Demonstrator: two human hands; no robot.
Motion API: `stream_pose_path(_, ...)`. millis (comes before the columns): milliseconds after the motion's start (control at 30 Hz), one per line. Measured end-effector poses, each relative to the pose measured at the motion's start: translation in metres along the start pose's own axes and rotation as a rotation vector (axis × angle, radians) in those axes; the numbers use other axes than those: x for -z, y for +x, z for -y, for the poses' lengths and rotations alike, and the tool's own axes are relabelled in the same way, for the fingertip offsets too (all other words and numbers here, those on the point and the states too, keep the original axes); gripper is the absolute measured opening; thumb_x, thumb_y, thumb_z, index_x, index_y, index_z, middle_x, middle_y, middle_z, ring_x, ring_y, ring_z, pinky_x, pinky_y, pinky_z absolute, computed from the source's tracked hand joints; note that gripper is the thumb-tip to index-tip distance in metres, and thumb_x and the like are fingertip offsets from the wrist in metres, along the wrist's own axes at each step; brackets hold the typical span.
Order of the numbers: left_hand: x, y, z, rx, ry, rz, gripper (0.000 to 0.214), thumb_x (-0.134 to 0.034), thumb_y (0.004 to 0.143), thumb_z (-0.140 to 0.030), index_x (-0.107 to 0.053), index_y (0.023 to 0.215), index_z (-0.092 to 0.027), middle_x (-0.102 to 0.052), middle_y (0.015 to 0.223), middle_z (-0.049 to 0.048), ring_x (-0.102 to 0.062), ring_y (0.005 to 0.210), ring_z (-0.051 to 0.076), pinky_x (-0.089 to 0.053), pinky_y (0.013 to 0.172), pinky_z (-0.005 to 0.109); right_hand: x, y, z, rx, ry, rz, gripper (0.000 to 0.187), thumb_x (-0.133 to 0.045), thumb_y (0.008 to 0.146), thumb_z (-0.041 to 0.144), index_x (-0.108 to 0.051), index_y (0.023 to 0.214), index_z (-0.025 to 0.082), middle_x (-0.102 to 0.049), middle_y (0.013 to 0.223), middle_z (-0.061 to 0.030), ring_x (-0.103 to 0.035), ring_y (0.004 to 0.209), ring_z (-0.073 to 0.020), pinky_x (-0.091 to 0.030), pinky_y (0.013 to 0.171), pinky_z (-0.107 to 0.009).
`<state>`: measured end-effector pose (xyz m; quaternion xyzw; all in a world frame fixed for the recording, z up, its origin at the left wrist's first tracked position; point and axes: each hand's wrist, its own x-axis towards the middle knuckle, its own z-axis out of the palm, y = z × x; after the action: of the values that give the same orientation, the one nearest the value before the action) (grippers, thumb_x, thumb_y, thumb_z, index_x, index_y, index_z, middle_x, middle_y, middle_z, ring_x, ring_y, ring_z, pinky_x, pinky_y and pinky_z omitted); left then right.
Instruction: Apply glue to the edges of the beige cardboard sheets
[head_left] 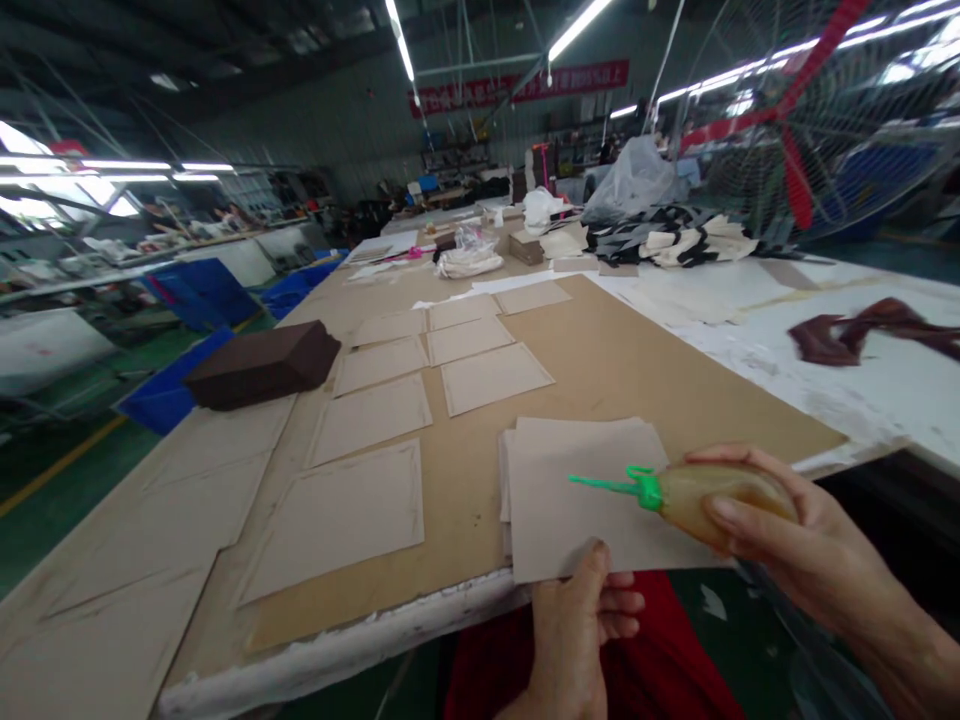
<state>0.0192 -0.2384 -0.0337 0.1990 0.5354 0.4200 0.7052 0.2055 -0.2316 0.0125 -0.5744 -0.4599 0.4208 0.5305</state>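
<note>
My right hand (pixel 795 545) is wrapped round a squeeze bottle of amber glue (pixel 712 497) with a green nozzle that points left over a stack of beige sheets (pixel 577 480). My left hand (pixel 577 625) pinches the near edge of that stack, thumb on top, fingers curled beneath it. The stack lies at the near edge of a brown board (pixel 615 370) on the table.
Several single beige sheets (pixel 375 415) lie in rows across the board. A dark brown block (pixel 262 365) sits at the left. Dark red fabric strips (pixel 862 330) lie on the white surface at right. Bags and fabric piles (pixel 660 235) stand further back. Blue bins (pixel 199 290) line the left floor.
</note>
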Motion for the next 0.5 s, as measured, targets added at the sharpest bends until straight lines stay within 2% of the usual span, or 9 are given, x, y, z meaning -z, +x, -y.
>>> stream_pose_path(100, 0.002, 0.0, -0.001, 0.006, 0.012, 0.027, 0.035, -0.064, 0.076, -0.036, -0.062, 0.09, -0.004, -0.068, 0.067, 0.0101, -0.06, 0.05, 0.012, -0.044, 0.045, 0.019, -0.01, 0.004, -0.004, 0.0, -0.101, 0.24, 0.046, -0.071, 0.074, 0.044, -0.052, 0.112, 0.025, -0.066, 0.095, -0.0034, -0.062, 0.077, -0.02, -0.052, 0.06, -0.026)
stream_pose_path(167, 0.003, 0.0, -0.001, -0.004, 0.022, 0.042, 0.036, -0.064, 0.076, -0.037, -0.063, 0.09, -0.004, -0.067, 0.064, 0.0091, -0.059, 0.049, 0.011, -0.043, 0.045, 0.019, -0.018, 0.006, -0.004, 0.068, -0.202, 0.334, 0.043, -0.068, 0.077, 0.043, -0.051, 0.112, 0.025, -0.064, 0.097, -0.0027, -0.061, 0.082, -0.0206, -0.051, 0.065, -0.027)
stream_pose_path(333, 0.003, 0.004, 0.0, -0.011, 0.02, 0.057, 0.036, -0.065, 0.073, -0.037, -0.064, 0.089, -0.005, -0.066, 0.061, 0.0074, -0.058, 0.047, 0.012, -0.044, 0.045, 0.02, -0.036, 0.012, 0.003, 0.273, -0.402, 0.436, 0.033, -0.062, 0.084, 0.039, -0.049, 0.111, 0.025, -0.059, 0.101, -0.0031, -0.058, 0.088, -0.0201, -0.049, 0.071, -0.029)
stream_pose_path(500, 0.002, 0.007, 0.002, -0.017, 0.016, 0.05, 0.038, -0.067, 0.069, -0.039, -0.065, 0.085, -0.005, -0.064, 0.057, 0.006, -0.057, 0.045, 0.012, -0.043, 0.043, 0.021, -0.045, 0.011, 0.013, 0.432, -0.499, 0.527, 0.024, -0.058, 0.088, 0.03, -0.048, 0.109, 0.024, -0.054, 0.1, -0.0029, -0.055, 0.086, -0.017, -0.046, 0.073, -0.029)
